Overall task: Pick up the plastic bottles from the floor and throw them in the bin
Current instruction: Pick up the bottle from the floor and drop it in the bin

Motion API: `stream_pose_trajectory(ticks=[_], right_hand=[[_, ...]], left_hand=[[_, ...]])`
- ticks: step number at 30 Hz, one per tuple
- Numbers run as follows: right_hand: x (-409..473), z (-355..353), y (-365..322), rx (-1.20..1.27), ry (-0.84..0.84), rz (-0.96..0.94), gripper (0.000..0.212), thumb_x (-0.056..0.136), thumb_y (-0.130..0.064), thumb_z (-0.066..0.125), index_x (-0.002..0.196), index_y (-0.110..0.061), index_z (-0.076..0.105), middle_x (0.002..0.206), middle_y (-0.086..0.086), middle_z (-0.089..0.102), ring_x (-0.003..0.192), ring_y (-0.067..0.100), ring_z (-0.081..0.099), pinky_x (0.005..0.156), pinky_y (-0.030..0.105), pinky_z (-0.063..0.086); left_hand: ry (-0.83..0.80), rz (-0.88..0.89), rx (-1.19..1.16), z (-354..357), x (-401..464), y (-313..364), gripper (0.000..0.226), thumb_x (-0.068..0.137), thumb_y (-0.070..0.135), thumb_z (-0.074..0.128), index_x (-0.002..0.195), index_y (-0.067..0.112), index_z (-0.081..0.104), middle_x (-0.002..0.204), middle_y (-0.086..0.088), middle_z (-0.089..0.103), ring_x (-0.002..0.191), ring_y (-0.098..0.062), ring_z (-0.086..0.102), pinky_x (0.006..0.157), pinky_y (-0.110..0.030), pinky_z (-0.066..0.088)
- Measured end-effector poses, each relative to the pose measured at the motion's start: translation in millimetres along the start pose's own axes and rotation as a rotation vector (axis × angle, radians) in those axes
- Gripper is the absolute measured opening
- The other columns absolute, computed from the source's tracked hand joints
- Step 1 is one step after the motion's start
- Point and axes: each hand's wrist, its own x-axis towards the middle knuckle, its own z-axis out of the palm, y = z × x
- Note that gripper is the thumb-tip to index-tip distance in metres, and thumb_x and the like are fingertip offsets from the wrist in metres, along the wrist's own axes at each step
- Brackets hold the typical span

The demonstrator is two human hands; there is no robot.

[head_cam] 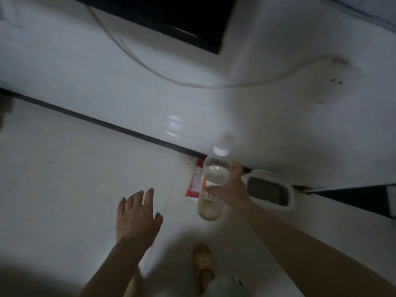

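Observation:
A clear plastic bottle [214,181] with a white cap and an orange-and-white label hangs above the pale floor, cap pointing toward the wall. My right hand [231,189] is shut around its middle. Just to the right of that hand stands a small white bin [272,189] with a dark opening, against the base of the wall. My left hand [137,215] hovers over the floor to the left of the bottle, fingers spread, holding nothing.
A red-and-white wrapper [196,183] lies on the floor behind the bottle. A dark skirting strip [107,125] runs along the white wall. A pale cable [192,82] droops across the wall under a dark panel [171,16]. My yellow shoe [203,264] is below.

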Motion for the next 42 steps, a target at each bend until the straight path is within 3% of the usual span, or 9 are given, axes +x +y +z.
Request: stream_pose_trajectory(ticks=[4,10,16,20,23,31,34,37,42], right_hand=[[1.4,-54.3,33.8,-0.011,0.010,0.010,0.097,0.060,-0.015,0.088,0.130,-0.016,0.021,0.126,0.003,0.047,0.114,0.023,0.053,0.098,0.043,0.049],[0.0,-125.4,79.9,-0.040,0.057,0.008,0.095,0.053,-0.019,0.084,0.131,-0.016,0.031,0.119,-0.003,0.045,0.112,0.021,0.050,0.092,0.040,0.047],[19.8,-180.1,142.1,-0.174,0.118,-0.041,0.074,0.060,-0.003,0.083,0.122,-0.012,0.044,0.108,0.001,0.055,0.093,0.019,0.054,0.068,0.023,0.045],[52.3,-203.9,192.3,-0.355,0.084,-0.077,0.082,0.056,-0.016,0.088,0.127,-0.018,0.047,0.125,0.002,0.057,0.115,0.021,0.052,0.086,0.019,0.034],[78.1,-220.9,224.6,-0.461,-0.042,-0.137,0.096,0.053,-0.011,0.089,0.136,-0.012,0.041,0.136,0.011,0.050,0.126,0.030,0.046,0.099,0.031,0.037],[144.5,-221.5,299.1,-0.763,-0.156,-0.198,0.091,0.066,-0.023,0.083,0.141,-0.016,0.033,0.139,0.008,0.048,0.125,0.030,0.046,0.099,0.039,0.043],[161.5,-205.9,321.9,-0.926,-0.141,-0.142,0.082,0.067,-0.025,0.082,0.135,-0.014,0.036,0.128,0.014,0.055,0.113,0.032,0.056,0.090,0.041,0.049],[172.6,-187.0,336.5,-1.055,-0.100,-0.114,0.069,0.061,-0.019,0.086,0.119,-0.004,0.052,0.106,0.022,0.065,0.089,0.035,0.066,0.071,0.040,0.056],[188.0,-174.7,335.0,-1.111,-0.076,-0.067,0.059,0.061,-0.012,0.085,0.109,0.008,0.057,0.096,0.030,0.067,0.081,0.040,0.069,0.065,0.040,0.058]], left_hand=[[-0.041,0.076,0.007,11.9,-4.4,72.4,0.062,0.090,0.043,0.041,0.141,0.020,0.014,0.149,-0.005,0.031,0.137,-0.023,0.027,0.116,-0.041,0.014],[-0.062,0.192,0.032,38.1,1.6,132.6,0.063,0.087,0.041,0.048,0.140,0.018,0.022,0.145,-0.007,0.039,0.134,-0.025,0.034,0.115,-0.042,0.018],[-0.106,0.234,0.119,91.0,5.5,178.2,0.066,0.053,0.030,0.084,0.110,0.008,0.060,0.100,-0.016,0.072,0.091,-0.035,0.068,0.086,-0.054,0.051],[-0.128,0.205,0.154,125.6,4.0,214.6,0.069,0.043,0.031,0.088,0.104,0.008,0.064,0.093,-0.015,0.073,0.085,-0.034,0.069,0.079,-0.055,0.053],[-0.168,0.142,0.162,154.0,9.2,241.6,0.073,0.038,0.030,0.089,0.102,0.009,0.065,0.091,-0.014,0.073,0.081,-0.033,0.070,0.074,-0.055,0.056],[-0.203,-0.050,0.069,227.7,16.8,305.2,0.073,0.047,0.030,0.085,0.113,0.013,0.060,0.101,-0.013,0.072,0.092,-0.031,0.068,0.085,-0.053,0.052],[-0.263,-0.064,0.092,238.7,17.1,321.7,0.069,0.079,0.042,0.058,0.139,0.024,0.029,0.140,-0.005,0.045,0.130,-0.022,0.041,0.112,-0.043,0.025],[-0.230,-0.053,0.101,251.0,23.1,326.1,0.066,0.087,0.044,0.043,0.142,0.028,0.011,0.149,0.002,0.028,0.138,-0.017,0.024,0.116,-0.038,0.012],[-0.224,-0.080,0.102,272.6,23.2,312.1,0.074,0.041,0.031,0.086,0.109,0.012,0.062,0.094,-0.011,0.072,0.086,-0.029,0.069,0.078,-0.051,0.056]])
